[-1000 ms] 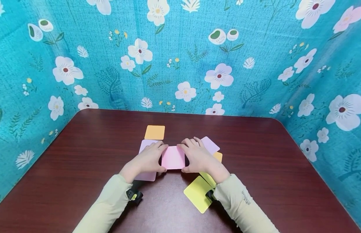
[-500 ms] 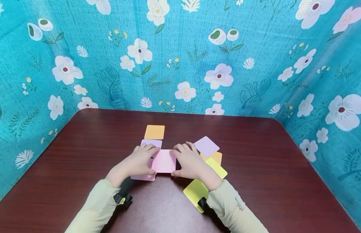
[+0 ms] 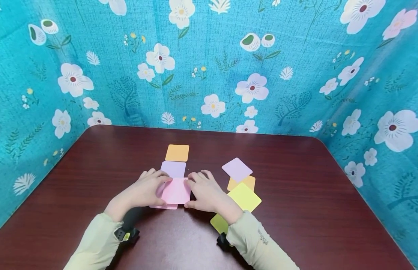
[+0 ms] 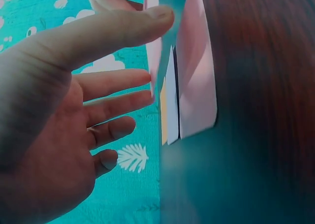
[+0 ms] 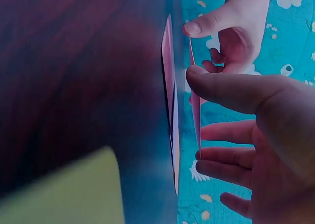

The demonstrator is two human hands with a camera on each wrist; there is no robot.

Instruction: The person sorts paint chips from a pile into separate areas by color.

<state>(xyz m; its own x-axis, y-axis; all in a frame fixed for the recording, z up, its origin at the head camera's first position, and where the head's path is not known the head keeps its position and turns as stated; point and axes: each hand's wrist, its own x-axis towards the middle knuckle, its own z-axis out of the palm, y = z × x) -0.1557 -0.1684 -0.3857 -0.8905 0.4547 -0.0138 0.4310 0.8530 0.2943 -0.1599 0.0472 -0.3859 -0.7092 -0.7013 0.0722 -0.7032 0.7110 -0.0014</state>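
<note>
Head view. Shows held pink card (image 3: 176,191) between left hand (image 3: 145,190) and right hand (image 3: 206,193), pinched at opposite side edges, fingers and thumbs parted only by the card's depth. Shows lower pink card (image 3: 168,206) partly beneath left fingers, purple card (image 3: 173,168) just beyond. Likely calls for level lowering, even pressure without bowing, and matched release. Hides most of lower pink card.

Left wrist view. Shows held pink card apart from lower pink card; cuts off right hand.

Right wrist view. Shows held pink card edge-on. Leaves overlap below fingertips hard to judge; blurs and cuts off yellow card (image 5: 74,194), well apart from right thumb.
</note>
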